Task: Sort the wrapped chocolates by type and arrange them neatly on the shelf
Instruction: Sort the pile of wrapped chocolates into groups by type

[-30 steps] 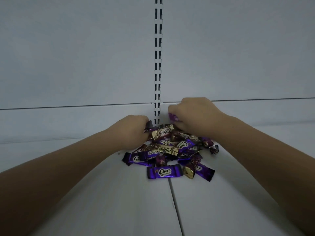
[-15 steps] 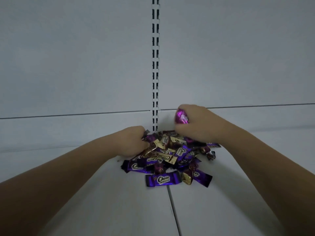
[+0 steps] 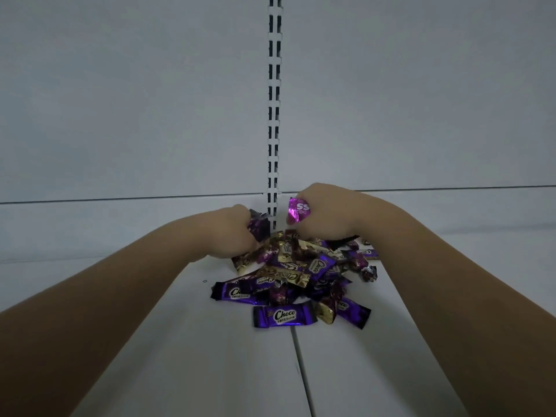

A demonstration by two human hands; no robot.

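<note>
A heap of wrapped chocolates (image 3: 304, 275) lies on the white shelf (image 3: 180, 356) against the back panel: purple Choco bars, gold Choco bars and small twisted foil sweets. One purple Choco bar (image 3: 284, 316) lies alone at the heap's front. My left hand (image 3: 233, 233) is at the heap's back left, closed around a dark purple twisted sweet (image 3: 259, 226). My right hand (image 3: 323, 215) is at the back right, holding a bright pink-purple foil chocolate (image 3: 298, 211) lifted above the heap.
A slotted upright strip (image 3: 274, 115) runs up the white back panel right behind the heap. A seam (image 3: 301, 371) splits the shelf into left and right boards. Bare shelf surface lies on both sides of the heap.
My right hand has lifted the pink-purple chocolate out of the heap and turned it so its label shows. My left hand has pulled a dark purple sweet up from the heap's left.
</note>
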